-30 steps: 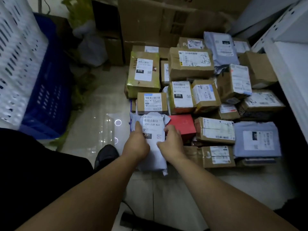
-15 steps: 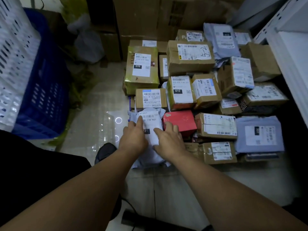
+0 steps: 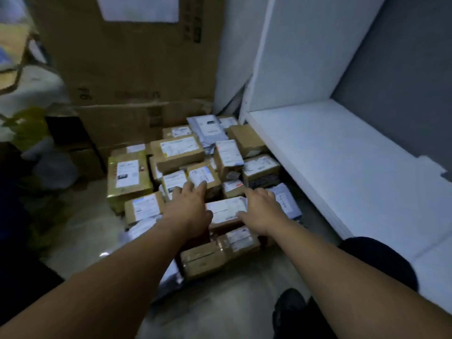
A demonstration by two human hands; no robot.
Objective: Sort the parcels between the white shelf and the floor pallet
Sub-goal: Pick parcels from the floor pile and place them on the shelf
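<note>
Several labelled parcels, mostly brown boxes, lie packed together on the floor left of the white shelf (image 3: pixel 342 167). My left hand (image 3: pixel 189 209) and my right hand (image 3: pixel 261 211) flank a brown box with a white label (image 3: pixel 225 211). Both thumbs touch its top. The left fingers reach straight over the box behind it. The right hand sits at the box's right end, partly over a grey mailer bag (image 3: pixel 286 199). A grey poly bag (image 3: pixel 137 231) lies free under my left forearm. The frame is blurred.
A tall cardboard carton (image 3: pixel 134 57) stands behind the pile. A gold-green box (image 3: pixel 127 177) marks the pile's left edge, with bare floor beside it. My dark shoe (image 3: pixel 291 311) is on the floor near the shelf's front edge.
Both hands have let go of the grey poly bag and moved right and forward onto the brown labelled box. The view has swung right, bringing the white shelf in.
</note>
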